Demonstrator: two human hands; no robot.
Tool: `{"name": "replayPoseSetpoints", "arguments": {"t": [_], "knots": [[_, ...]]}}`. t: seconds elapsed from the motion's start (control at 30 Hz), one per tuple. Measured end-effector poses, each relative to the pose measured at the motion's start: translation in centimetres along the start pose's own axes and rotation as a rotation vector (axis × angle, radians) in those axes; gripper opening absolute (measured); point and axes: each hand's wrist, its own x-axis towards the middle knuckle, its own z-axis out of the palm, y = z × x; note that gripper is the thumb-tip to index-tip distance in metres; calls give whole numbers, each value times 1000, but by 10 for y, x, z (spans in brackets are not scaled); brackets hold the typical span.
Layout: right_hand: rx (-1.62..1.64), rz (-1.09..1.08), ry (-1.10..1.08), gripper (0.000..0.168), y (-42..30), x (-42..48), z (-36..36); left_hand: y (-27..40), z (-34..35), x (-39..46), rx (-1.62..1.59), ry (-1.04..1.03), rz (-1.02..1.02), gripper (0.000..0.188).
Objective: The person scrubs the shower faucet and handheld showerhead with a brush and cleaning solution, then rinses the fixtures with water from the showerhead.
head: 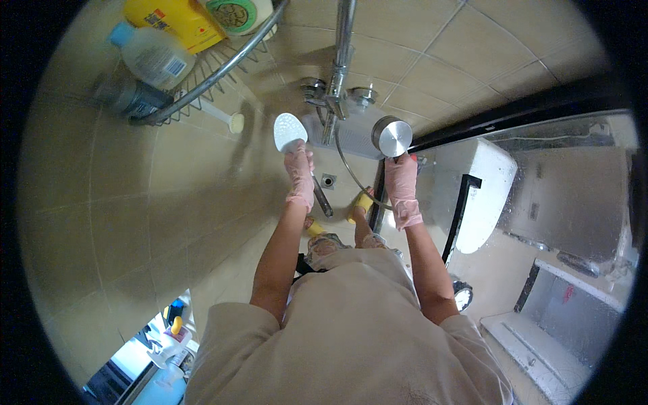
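My left hand, in a thin pink glove, is closed around a tool with a white oval dotted head. A dark handle shows below this hand and seems to belong to it. My right hand, also gloved in pink, grips a round metal object with a flat shiny face; its exact kind is unclear. A small red part shows beside these fingers. Between the hands, a metal shower hose hangs from the wall mixer tap and runs down towards my right wrist.
A wire corner shelf at the upper left holds several bottles and a yellow pouch. A floor drain lies near my yellow shoes. Right of me stands a glass partition with a black handle; a white basin shows beyond it.
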Motion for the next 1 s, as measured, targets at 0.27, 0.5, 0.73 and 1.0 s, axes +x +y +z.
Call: {"name": "replayPoseSetpoints", "arguments": {"t": [0.27,0.5,0.73,1.0], "knots": [[-43,-205,-90,24,-57,-8,40,-18,-23,-2,-65,45,-9,12],[-33,-269,-92,19,-60,-11,47,-38,-61,-11,12,23,-49,14],[17,-46,-26,22,-44,-17,21,-53,-105,-14,5,-9,-6,15],[5,-132,95,22,-38,-10,15,-49,-153,-32,106,-62,14,16]]}}
